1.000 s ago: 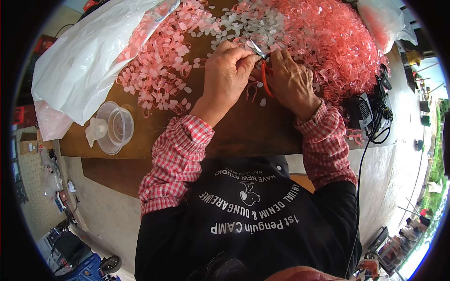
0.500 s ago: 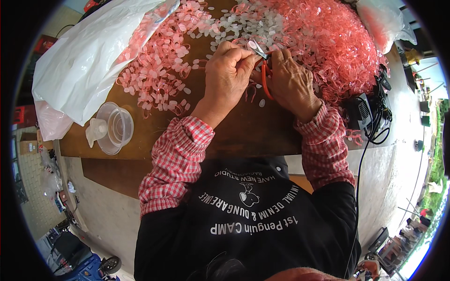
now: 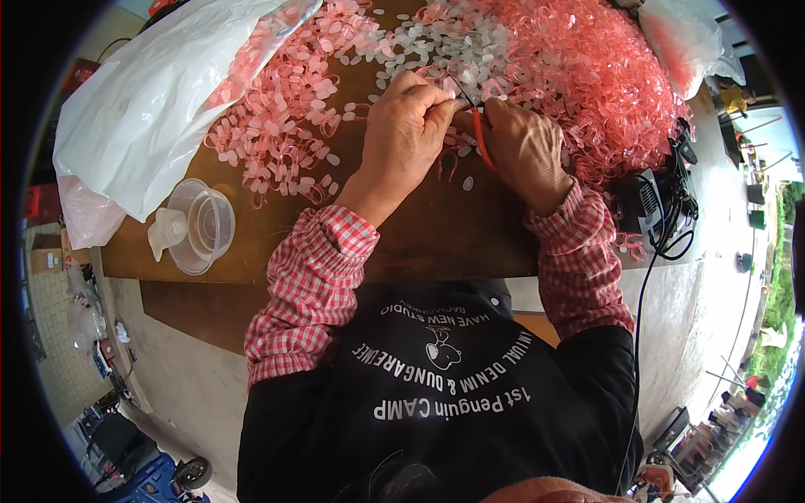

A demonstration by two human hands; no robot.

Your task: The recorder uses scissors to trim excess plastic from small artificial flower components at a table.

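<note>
My right hand (image 3: 530, 151) is wrapped round a pair of scissors with orange handles (image 3: 480, 136). Their thin blades point away from me and meet the fingertips of my left hand (image 3: 397, 138). Thumb and forefinger of that left hand are pinched on a small pink plastic piece (image 3: 451, 87), which shows partly beside the blades. Ahead of both hands lies a spread of small pale oval pieces (image 3: 478, 50). To their right rises a large heap of pink plastic loops with oval tabs (image 3: 587, 75); a smaller pile of pink pieces (image 3: 285, 126) lies to the left.
A white plastic bag (image 3: 142, 117) covers the table's far left. Near it stand a clear round tub (image 3: 220, 230) and a crumpled whitish item (image 3: 168, 233). On the right sits a black device (image 3: 641, 201) with coiled cable (image 3: 677, 205). The brown table (image 3: 419, 243) ends before my body.
The scissor blades, spread apart before, now look closed together beside my left fingertips. The orange handle has tilted slightly, and my right hand has turned a little.
</note>
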